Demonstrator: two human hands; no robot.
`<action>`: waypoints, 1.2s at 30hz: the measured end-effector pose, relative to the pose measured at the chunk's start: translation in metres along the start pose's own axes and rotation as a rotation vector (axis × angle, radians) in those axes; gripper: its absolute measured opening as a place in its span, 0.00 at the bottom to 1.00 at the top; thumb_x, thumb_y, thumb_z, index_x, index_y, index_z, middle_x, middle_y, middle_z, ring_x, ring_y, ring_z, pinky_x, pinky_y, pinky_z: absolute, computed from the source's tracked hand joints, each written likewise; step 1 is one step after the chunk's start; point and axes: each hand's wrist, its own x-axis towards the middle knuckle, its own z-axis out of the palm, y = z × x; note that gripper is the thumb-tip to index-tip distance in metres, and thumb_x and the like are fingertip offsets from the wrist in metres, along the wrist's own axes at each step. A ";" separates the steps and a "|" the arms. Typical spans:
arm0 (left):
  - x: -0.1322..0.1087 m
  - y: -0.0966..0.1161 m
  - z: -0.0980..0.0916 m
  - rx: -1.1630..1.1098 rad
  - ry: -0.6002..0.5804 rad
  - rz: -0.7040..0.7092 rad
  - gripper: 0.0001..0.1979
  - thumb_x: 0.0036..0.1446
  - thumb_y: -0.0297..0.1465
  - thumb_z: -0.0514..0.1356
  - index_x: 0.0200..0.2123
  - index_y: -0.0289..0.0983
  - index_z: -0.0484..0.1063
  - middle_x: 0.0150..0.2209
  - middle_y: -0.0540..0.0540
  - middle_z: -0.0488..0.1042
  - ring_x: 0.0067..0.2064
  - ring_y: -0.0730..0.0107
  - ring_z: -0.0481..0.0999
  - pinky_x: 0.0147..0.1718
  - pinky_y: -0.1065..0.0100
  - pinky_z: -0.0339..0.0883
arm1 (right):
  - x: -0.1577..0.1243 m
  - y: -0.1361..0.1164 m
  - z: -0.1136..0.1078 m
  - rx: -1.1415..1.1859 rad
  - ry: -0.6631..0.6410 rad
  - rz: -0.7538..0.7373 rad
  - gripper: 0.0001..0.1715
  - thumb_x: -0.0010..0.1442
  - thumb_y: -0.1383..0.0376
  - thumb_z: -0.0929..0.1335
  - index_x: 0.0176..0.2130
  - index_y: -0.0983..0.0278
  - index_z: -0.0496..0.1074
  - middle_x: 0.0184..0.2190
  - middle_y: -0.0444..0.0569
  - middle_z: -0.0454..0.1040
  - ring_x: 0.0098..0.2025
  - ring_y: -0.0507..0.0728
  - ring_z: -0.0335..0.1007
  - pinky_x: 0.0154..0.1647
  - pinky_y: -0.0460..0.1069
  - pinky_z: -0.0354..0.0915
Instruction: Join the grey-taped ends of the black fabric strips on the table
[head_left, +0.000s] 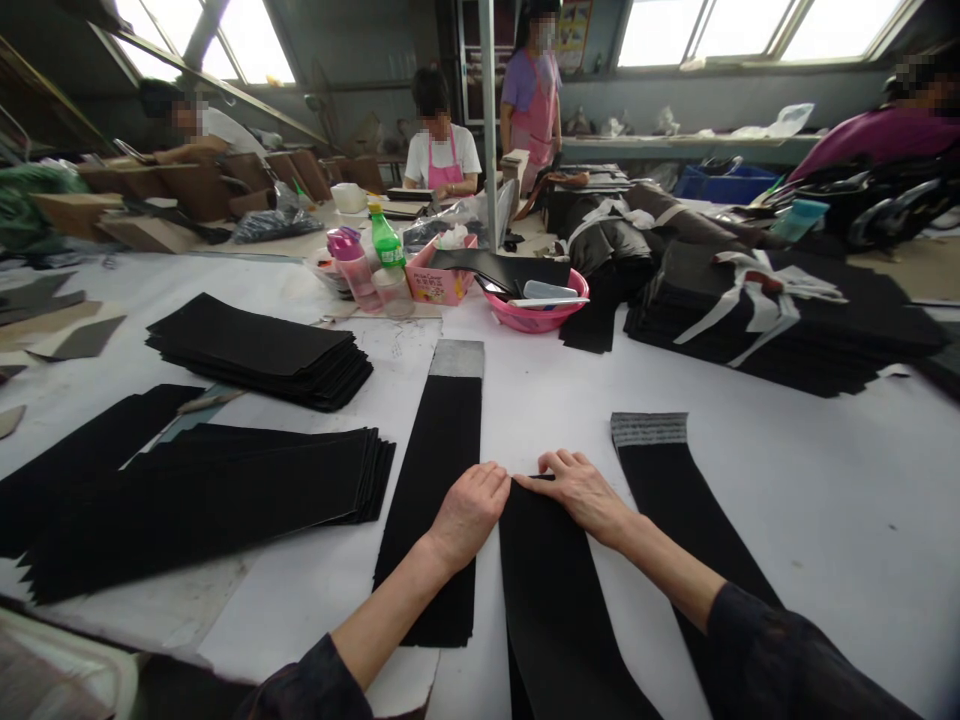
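A long black strip of sheet material (559,590) runs from the near edge of the table up to both my hands. My left hand (472,508) has its fingers pinched together at the strip's far left corner. Just to the right, my right hand (581,492) grips the far edge, its index finger reaching toward the left fingertips. Left of them lies a stack of black strips (442,500) with a grey band at its far end. Another black strip (701,510) with a grey-streaked end lies beyond my right forearm. What the fingertips press on is partly hidden.
Stacks of black pieces (259,345) and longer black strips (225,495) lie on the left. A pink basin (532,318), a pink box (442,285) and a green bottle (386,240) stand at the back. A tied black bundle (787,320) sits back right. Several people work beyond.
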 end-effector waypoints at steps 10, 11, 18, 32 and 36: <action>-0.007 0.006 0.002 0.049 0.004 -0.031 0.15 0.61 0.21 0.52 0.51 0.30 0.67 0.47 0.38 0.71 0.51 0.58 0.72 0.53 0.58 0.69 | 0.002 -0.002 -0.005 -0.028 -0.039 -0.009 0.33 0.64 0.74 0.65 0.62 0.47 0.60 0.42 0.49 0.66 0.40 0.58 0.62 0.41 0.52 0.58; -0.008 0.007 0.003 0.050 0.010 -0.032 0.15 0.61 0.21 0.52 0.51 0.30 0.67 0.48 0.38 0.71 0.52 0.58 0.72 0.53 0.58 0.69 | 0.002 -0.002 -0.005 -0.027 -0.039 -0.009 0.33 0.64 0.74 0.65 0.62 0.47 0.60 0.42 0.49 0.66 0.40 0.58 0.62 0.41 0.52 0.59; -0.002 0.013 0.001 0.106 -0.010 -0.029 0.15 0.60 0.19 0.51 0.50 0.25 0.67 0.46 0.35 0.72 0.52 0.57 0.72 0.51 0.59 0.70 | 0.002 -0.003 -0.006 -0.021 -0.037 -0.011 0.32 0.64 0.74 0.65 0.62 0.47 0.60 0.41 0.49 0.66 0.39 0.58 0.62 0.41 0.52 0.59; -0.009 0.014 0.007 0.164 -0.037 -0.056 0.17 0.58 0.16 0.49 0.50 0.25 0.67 0.50 0.32 0.70 0.54 0.53 0.71 0.53 0.55 0.70 | -0.021 0.008 0.002 0.032 0.015 0.089 0.22 0.65 0.72 0.66 0.55 0.53 0.68 0.45 0.48 0.68 0.44 0.57 0.64 0.46 0.52 0.60; -0.010 0.015 0.008 0.159 -0.010 -0.057 0.18 0.57 0.15 0.49 0.49 0.25 0.68 0.50 0.33 0.71 0.54 0.53 0.72 0.52 0.55 0.71 | -0.034 0.016 -0.003 0.030 0.041 0.162 0.16 0.65 0.70 0.66 0.50 0.55 0.72 0.43 0.47 0.70 0.43 0.57 0.64 0.45 0.51 0.60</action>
